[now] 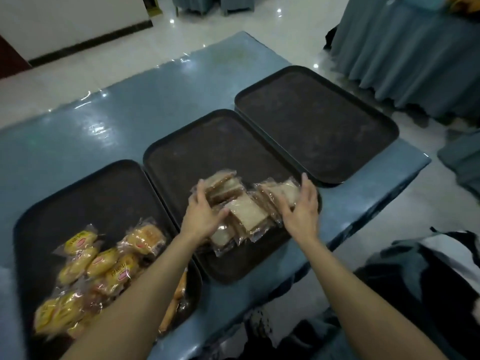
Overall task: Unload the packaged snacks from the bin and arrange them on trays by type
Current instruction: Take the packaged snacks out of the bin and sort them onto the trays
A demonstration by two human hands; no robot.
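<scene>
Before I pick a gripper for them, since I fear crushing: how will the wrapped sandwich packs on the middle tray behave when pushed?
The sandwich packs likely slide easily: glossy film on the middle tray. Probably soft and crushable, since they look like sliced bread. They seem light; the left hand and right hand gather several at once.

Three dark trays stand in a row on the blue bench (124, 118). The left tray (85, 188) holds yellow snack packets (101, 263) heaped at its near side. The middle tray (192, 149) carries a pile of clear-wrapped bread packets (246, 213) at its near right corner. The left hand (202, 216) grips the pile's left side, thumb lying on top; the right hand (301, 211) presses straight fingers (305, 184) against its right side. The right tray (311, 120) is bare. Beyond lie a glossy white floor (233, 24) and draped tables (402, 53).
</scene>
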